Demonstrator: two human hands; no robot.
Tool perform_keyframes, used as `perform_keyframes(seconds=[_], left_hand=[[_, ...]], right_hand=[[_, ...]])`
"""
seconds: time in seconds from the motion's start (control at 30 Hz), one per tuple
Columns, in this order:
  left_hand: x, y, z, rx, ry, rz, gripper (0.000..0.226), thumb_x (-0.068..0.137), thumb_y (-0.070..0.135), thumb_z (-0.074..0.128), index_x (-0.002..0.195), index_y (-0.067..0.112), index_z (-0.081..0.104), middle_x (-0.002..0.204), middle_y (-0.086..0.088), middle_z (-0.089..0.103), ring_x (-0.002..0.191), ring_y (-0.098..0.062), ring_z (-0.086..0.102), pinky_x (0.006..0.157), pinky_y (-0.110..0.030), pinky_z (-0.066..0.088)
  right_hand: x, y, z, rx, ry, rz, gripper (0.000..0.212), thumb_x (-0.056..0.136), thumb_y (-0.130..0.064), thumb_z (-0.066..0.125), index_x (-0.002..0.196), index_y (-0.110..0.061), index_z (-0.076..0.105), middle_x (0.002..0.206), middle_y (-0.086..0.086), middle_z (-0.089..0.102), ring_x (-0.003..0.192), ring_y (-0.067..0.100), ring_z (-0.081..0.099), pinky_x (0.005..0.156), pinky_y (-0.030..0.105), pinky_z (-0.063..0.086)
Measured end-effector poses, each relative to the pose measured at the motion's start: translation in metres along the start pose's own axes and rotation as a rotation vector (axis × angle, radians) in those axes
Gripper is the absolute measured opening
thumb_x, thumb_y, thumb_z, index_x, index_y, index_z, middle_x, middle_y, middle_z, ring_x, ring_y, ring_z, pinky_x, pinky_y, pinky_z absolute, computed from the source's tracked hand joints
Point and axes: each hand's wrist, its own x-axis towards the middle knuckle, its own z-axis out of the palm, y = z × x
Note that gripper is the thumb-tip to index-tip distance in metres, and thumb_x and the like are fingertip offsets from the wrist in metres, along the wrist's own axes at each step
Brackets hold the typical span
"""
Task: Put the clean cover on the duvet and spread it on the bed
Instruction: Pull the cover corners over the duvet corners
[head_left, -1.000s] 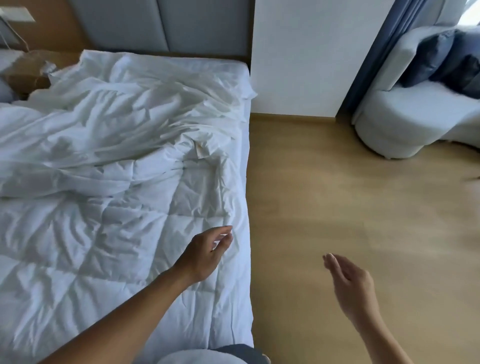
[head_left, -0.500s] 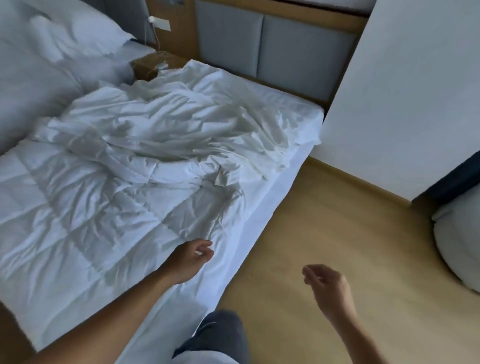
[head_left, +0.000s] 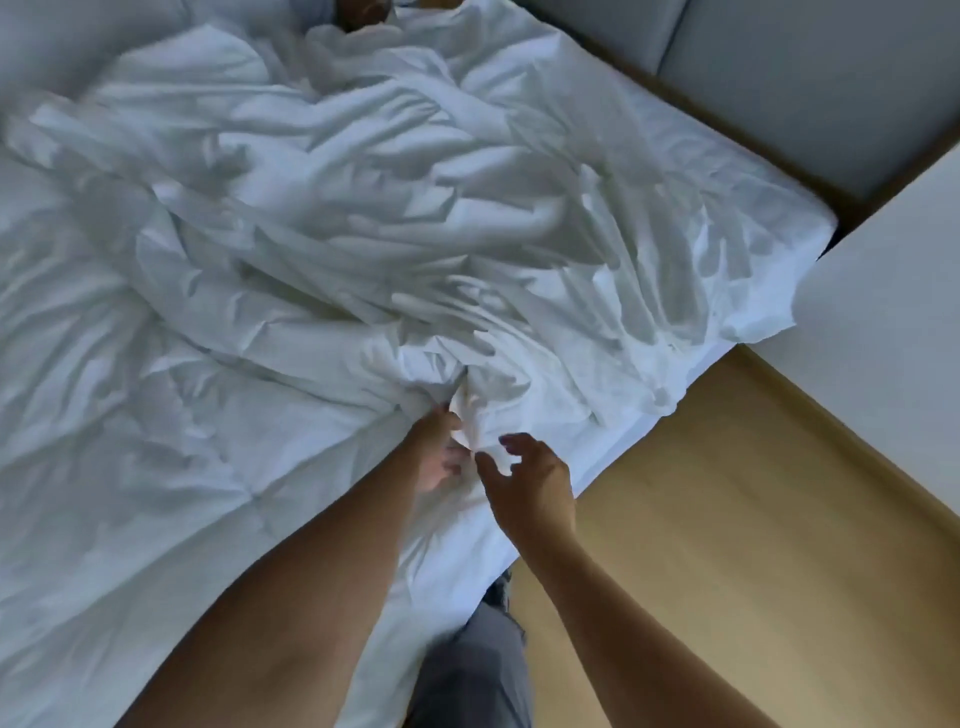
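Note:
A crumpled white cover (head_left: 395, 208) lies in a heap over the far half of the bed. Under it and toward me spreads the quilted white duvet (head_left: 130, 441). My left hand (head_left: 436, 452) grips a bunched edge of the cover near the bed's right side, fingers curled into the fabric. My right hand (head_left: 530, 478) hovers just to the right of it, fingers spread and slightly bent, fingertips at the same bunch of fabric but holding nothing.
The bed's right edge (head_left: 597, 457) runs diagonally beside a wooden floor (head_left: 727, 545). A white wall panel (head_left: 893, 312) stands at right and a grey padded headboard (head_left: 779, 78) at the top. My grey trouser leg (head_left: 472, 665) is against the bed.
The view swung toward the bed. Both hands moved forward to the cover's edge; my left hand took hold of the fabric and my right came in beside it.

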Motion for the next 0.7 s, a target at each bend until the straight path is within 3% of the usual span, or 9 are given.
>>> perform_keyframes(seconds=[0.1,0.2,0.27,0.37,0.43,0.53,0.6,0.63,0.7], left_hand=[[0.03,-0.013,0.0,-0.223,-0.113,-0.078,0.033,0.096,0.032,0.037,0.104,0.011,0.06,0.088,-0.013,0.062,0.076,-0.027,0.06,0.073,-0.038,0.045],[0.041,-0.01,-0.029,-0.364,-0.017,-0.032,0.045,0.098,0.061,0.044,0.116,0.024,0.061,0.114,-0.009,0.068,0.106,-0.033,0.065,0.094,-0.054,0.052],[0.049,0.007,-0.056,-0.473,0.169,0.052,0.057,0.089,0.07,0.056,0.124,0.025,0.054,0.125,-0.006,0.062,0.118,-0.031,0.06,0.098,-0.061,0.049],[0.067,0.046,-0.065,-0.498,0.352,0.106,0.06,0.091,0.047,0.071,0.136,0.017,0.046,0.128,-0.011,0.059,0.113,-0.028,0.06,0.089,-0.058,0.057],[0.077,0.067,-0.054,-0.475,0.423,0.104,0.041,0.096,0.02,0.066,0.134,0.011,0.052,0.126,-0.02,0.063,0.097,-0.026,0.066,0.077,-0.047,0.062],[0.083,0.085,-0.028,-0.398,0.346,0.126,0.031,0.098,0.01,0.058,0.129,0.01,0.063,0.117,-0.015,0.071,0.097,-0.029,0.07,0.074,-0.04,0.061],[0.081,0.095,-0.017,-0.276,0.225,0.142,0.028,0.099,0.012,0.058,0.126,0.009,0.067,0.116,-0.015,0.073,0.103,-0.032,0.071,0.086,-0.045,0.061],[0.079,0.098,-0.016,-0.217,0.176,0.141,0.026,0.1,0.014,0.059,0.123,0.008,0.069,0.116,-0.016,0.073,0.105,-0.034,0.071,0.092,-0.048,0.059],[0.076,0.095,-0.02,-0.152,0.091,0.113,0.024,0.099,0.014,0.059,0.119,0.007,0.071,0.114,-0.017,0.074,0.106,-0.034,0.07,0.095,-0.049,0.058]], right_hand=[[0.084,-0.021,0.034,-0.186,-0.115,0.056,0.08,0.084,-0.057,0.067,0.149,-0.028,0.032,0.144,0.007,0.037,0.126,0.029,0.047,0.087,0.04,0.047],[0.133,-0.013,0.048,-0.279,-0.215,0.072,0.042,0.097,-0.025,0.052,0.138,-0.02,0.047,0.127,0.015,0.057,0.113,0.035,0.06,0.089,0.039,0.051],[0.138,0.003,0.046,-0.26,-0.266,-0.008,0.039,0.094,-0.01,0.046,0.13,-0.017,0.06,0.116,0.016,0.065,0.107,0.037,0.063,0.089,0.038,0.051],[0.127,0.029,0.023,-0.267,-0.306,-0.107,0.026,0.09,-0.004,0.053,0.107,-0.014,0.07,0.095,0.006,0.065,0.091,0.032,0.064,0.07,0.029,0.045],[0.115,0.051,0.001,-0.325,-0.373,-0.187,0.01,0.09,-0.004,0.058,0.089,-0.01,0.067,0.083,-0.001,0.059,0.082,0.03,0.063,0.062,0.029,0.038],[0.08,0.072,-0.025,-0.438,-0.629,-0.306,0.013,0.092,-0.011,0.059,0.08,-0.017,0.057,0.086,-0.005,0.059,0.082,0.023,0.062,0.063,0.027,0.039],[0.058,0.072,-0.019,-0.497,-0.891,-0.312,0.007,0.092,-0.015,0.057,0.091,-0.02,0.062,0.098,-0.005,0.065,0.096,0.019,0.065,0.068,0.017,0.039],[0.051,0.066,-0.014,-0.551,-1.027,-0.25,0.014,0.093,-0.015,0.055,0.102,-0.02,0.065,0.11,-0.001,0.067,0.107,0.02,0.064,0.078,0.017,0.043],[0.05,0.059,-0.004,-0.692,-1.214,-0.155,0.032,0.096,-0.013,0.052,0.126,-0.013,0.061,0.131,0.008,0.06,0.125,0.027,0.057,0.099,0.031,0.045]])
